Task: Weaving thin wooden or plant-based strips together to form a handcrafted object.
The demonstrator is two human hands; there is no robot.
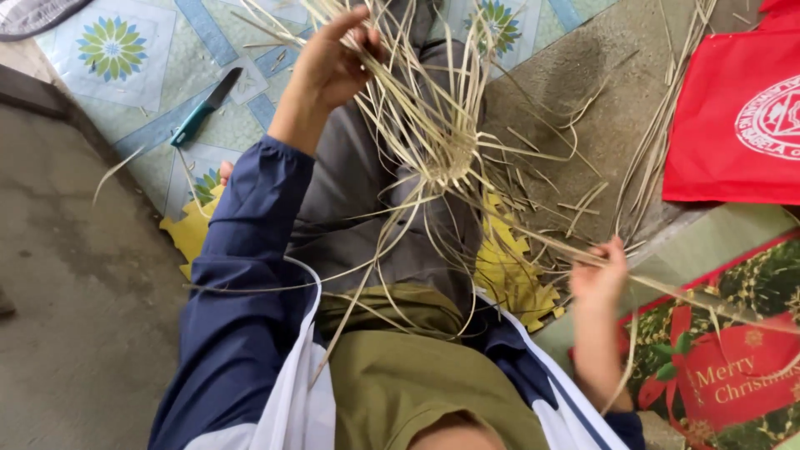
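So the left hand [333, 62] is up high with its fingers closed around a bunch of pale straw strips [417, 108], which fan out from a small woven knot [450, 162] sitting over the person's grey-trousered lap. The right hand [600, 279] is down low by the edge of a yellow foam mat [508, 271], pinching one long strip [667, 287] that runs off to the right. A teal-handled knife [204, 108] lies on the patterned floor mat [112, 50], well apart from both hands, and a red bag [733, 125] is off to the right.
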